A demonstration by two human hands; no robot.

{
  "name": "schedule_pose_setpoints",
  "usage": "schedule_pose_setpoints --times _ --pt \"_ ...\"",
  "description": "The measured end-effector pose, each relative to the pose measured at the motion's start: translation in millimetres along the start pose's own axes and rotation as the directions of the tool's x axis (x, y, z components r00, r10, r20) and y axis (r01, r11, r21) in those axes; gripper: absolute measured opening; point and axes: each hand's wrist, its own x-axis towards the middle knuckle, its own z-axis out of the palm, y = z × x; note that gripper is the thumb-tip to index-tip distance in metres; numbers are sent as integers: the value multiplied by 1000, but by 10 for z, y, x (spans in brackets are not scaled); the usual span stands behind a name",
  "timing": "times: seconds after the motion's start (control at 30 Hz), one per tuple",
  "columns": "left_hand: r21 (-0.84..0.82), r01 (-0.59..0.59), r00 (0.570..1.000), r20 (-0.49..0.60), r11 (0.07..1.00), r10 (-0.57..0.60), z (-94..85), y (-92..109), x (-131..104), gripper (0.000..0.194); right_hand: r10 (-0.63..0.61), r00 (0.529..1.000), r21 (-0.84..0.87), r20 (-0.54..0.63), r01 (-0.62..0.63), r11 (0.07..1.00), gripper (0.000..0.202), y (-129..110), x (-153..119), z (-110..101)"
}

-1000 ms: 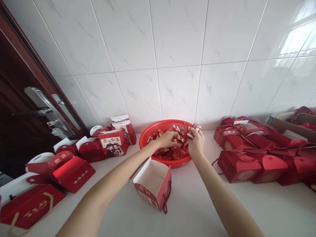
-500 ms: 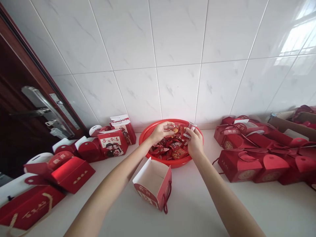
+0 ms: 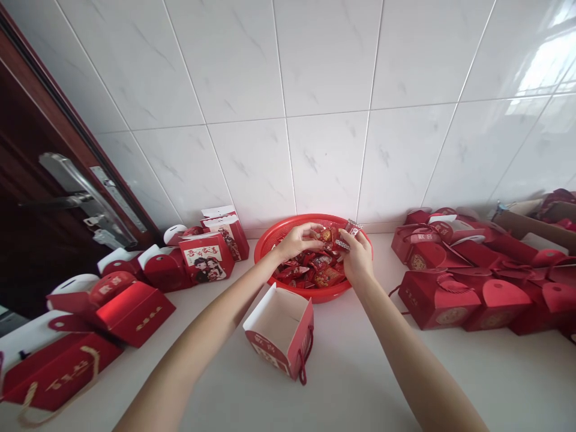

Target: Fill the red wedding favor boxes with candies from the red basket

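My left hand reaches over the red plastic basket, thumb and fingers curved around a red-and-gold wrapped candy. Facing it, my right hand pinches wrapped candies, one with a dotted black-and-white edge; their exact count is hard to make out. Below both hands, many more red-wrapped candies fill the basket. In front of the basket stands a red gift box, its top open and its pale inside showing, with a dark red cord hanging on its right side.
Red gift boxes line the left of the white tabletop. More red boxes crowd the right, beside a brown cardboard box. Behind is a tiled wall; a dark door with a metal handle is at left.
My left hand has shifted slightly right with the red-and-gold candy, closer to my right hand. My right hand still holds its candies. The open gift box stays in place.
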Motion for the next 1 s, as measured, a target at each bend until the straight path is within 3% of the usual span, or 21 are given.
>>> schedule_pose_setpoints --times 0.1,0.2,0.3,0.4,0.5,0.7,0.83,1.0 --pt "136 15 987 155 991 -36 28 7 -4 36 -36 998 15 -60 37 999 29 22 29 -20" --pt "298 1 942 321 955 -101 87 19 -8 25 -61 993 20 -104 63 998 27 32 51 -34" --pt "411 -60 890 436 910 -138 156 64 -23 33 -73 990 21 -120 76 997 26 35 61 -38" --pt "573 -156 851 492 805 -185 209 124 -53 47 -78 989 18 -123 80 997 27 34 62 -33" --pt "694 -196 845 478 692 -239 241 157 -71 45 -79 989 15 -124 82 997 26 26 50 -21" --pt "765 -128 900 357 632 -250 230 134 -23 42 -78 990 5 -120 79 997 25 -3 14 -1" --pt "782 -35 906 288 622 -311 174 84 20 53 -74 989 -1 -128 74 997 24 -5 16 -3" --pt "752 -22 891 313 658 -328 146 34 48 54 -68 988 -21 -136 65 998 25 9 32 -14"
